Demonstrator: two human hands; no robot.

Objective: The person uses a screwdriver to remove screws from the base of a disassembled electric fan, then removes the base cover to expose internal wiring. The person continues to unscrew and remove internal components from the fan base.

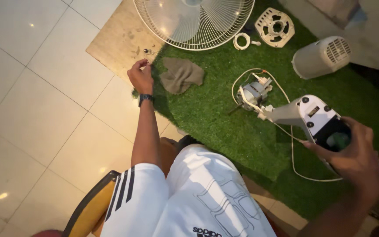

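Resting in right hand [358,153]: white fan housing [305,113].

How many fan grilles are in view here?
1. The grille lies at the top of the frame, half on the board and half on the green mat, cut off by the frame's edge. A second could be out of view.

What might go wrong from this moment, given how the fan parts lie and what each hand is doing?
1. The left hand pinches near small screws on the board's edge; they may roll into the green turf and vanish.
2. The right hand holds the fan neck housing, wired to the loose motor; lifting could drag it or strain its white cable.
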